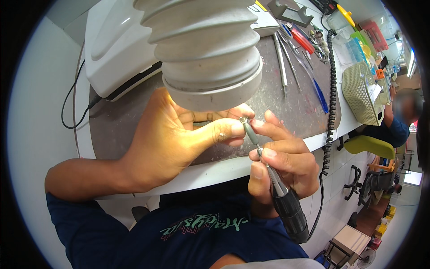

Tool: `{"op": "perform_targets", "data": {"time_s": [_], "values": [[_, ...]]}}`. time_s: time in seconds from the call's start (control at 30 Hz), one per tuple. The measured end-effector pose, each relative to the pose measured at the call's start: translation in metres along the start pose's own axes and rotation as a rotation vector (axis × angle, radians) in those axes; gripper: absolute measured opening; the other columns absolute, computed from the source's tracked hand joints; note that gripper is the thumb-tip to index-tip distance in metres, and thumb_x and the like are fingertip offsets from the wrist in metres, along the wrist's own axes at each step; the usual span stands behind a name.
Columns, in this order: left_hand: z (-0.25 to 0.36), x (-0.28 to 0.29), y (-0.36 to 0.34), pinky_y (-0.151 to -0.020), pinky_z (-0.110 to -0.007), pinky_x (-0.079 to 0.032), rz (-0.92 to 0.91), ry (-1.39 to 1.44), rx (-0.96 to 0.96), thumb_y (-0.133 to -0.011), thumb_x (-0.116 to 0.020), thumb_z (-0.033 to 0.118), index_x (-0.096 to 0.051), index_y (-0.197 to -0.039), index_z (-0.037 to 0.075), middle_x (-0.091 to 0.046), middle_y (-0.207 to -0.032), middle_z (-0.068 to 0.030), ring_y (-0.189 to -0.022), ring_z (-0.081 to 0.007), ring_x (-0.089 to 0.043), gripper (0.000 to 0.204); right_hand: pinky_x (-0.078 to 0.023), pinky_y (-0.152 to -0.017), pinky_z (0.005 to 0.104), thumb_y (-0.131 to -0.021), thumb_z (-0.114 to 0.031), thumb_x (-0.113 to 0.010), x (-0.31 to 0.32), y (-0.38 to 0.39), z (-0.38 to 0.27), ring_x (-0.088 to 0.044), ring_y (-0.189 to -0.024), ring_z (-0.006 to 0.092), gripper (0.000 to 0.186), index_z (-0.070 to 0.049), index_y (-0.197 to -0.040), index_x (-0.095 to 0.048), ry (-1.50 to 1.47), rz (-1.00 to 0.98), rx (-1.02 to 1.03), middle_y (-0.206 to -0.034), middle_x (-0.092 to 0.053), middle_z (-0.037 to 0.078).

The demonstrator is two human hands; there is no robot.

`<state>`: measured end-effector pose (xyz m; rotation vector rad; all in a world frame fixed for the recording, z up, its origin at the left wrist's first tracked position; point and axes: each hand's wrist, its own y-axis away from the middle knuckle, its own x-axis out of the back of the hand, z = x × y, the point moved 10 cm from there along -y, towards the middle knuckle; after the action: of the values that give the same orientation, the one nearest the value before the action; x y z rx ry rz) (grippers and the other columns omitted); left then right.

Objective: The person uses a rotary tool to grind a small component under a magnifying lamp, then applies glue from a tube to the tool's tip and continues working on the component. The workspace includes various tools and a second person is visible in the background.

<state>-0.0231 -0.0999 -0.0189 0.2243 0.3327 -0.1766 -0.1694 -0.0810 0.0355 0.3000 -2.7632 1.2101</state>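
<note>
My left hand (174,134) is closed, pinching a tiny metallic piece (243,120) between thumb and fingers; its exact kind is too small to make out. Wrapped in the fingers of my right hand (286,161) is a rotary handpiece (289,208) with a black body and silver nose, its cord running off from the lower end. A greenish-grey tapered grinding bit (251,133) sits in its tip and meets or nearly meets the small piece. Right above both hands hangs the rim of a pale ribbed suction hose (210,92).
A white machine (121,45) stands at the left, its black cable by the wall. Farther right lie slim metal hand tools (282,62), a blue-ended brush-like tool (320,96) and a red-handled tool (302,40). A coiled cord (332,89) runs beside a woven basket (358,92). Another person sits at far right.
</note>
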Motion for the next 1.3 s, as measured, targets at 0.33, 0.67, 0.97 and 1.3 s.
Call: {"op": "perform_targets", "data": {"time_s": [0.33,0.67,0.97,1.3], "values": [[-0.006,0.004,0.0,-0.083,-0.031,-0.057,-0.015,-0.123,0.054,-0.091,-0.063,-0.001,-0.06,-0.111,-0.006,-0.063,-0.106,-0.0134,-0.098,-0.0188,-0.064,0.021,-0.048,-0.099,0.0558,-0.084,-0.018,-0.073,-0.003,0.003,0.001,-0.069,-0.093,0.0336,0.025,-0.004,-0.096,-0.055,0.101,-0.01,-0.05,-0.078,-0.064,0.011],[0.0,-0.002,0.0,-0.083,-0.03,-0.057,-0.053,-0.031,0.008,-0.092,-0.063,0.001,-0.06,-0.112,-0.005,-0.063,-0.106,-0.0118,-0.097,-0.0172,-0.064,0.021,-0.05,-0.097,0.0545,-0.082,-0.011,-0.072,-0.003,0.001,-0.002,-0.07,-0.09,0.0325,0.021,-0.003,-0.094,-0.057,0.104,0.005,-0.022,-0.078,-0.066,0.012],[0.001,-0.001,0.001,-0.084,-0.03,-0.057,-0.027,-0.023,0.008,-0.092,-0.062,0.002,-0.061,-0.113,-0.005,-0.063,-0.106,-0.0115,-0.098,-0.017,-0.063,0.021,-0.052,-0.096,0.0523,-0.076,-0.001,-0.076,0.001,0.002,-0.001,-0.071,-0.095,0.0341,0.027,-0.003,-0.097,-0.06,0.024,0.035,-0.024,-0.082,-0.069,0.012],[0.004,-0.001,-0.001,-0.079,-0.031,-0.053,-0.012,-0.067,-0.073,-0.093,-0.06,0.001,-0.062,-0.113,-0.003,-0.064,-0.102,-0.0123,-0.091,-0.0183,-0.064,0.02,-0.05,-0.099,0.0503,-0.076,-0.003,-0.079,-0.01,-0.003,-0.009,-0.069,-0.101,0.0332,0.031,-0.009,-0.1,-0.062,0.043,-0.083,-0.009,-0.085,-0.069,0.008]]}}
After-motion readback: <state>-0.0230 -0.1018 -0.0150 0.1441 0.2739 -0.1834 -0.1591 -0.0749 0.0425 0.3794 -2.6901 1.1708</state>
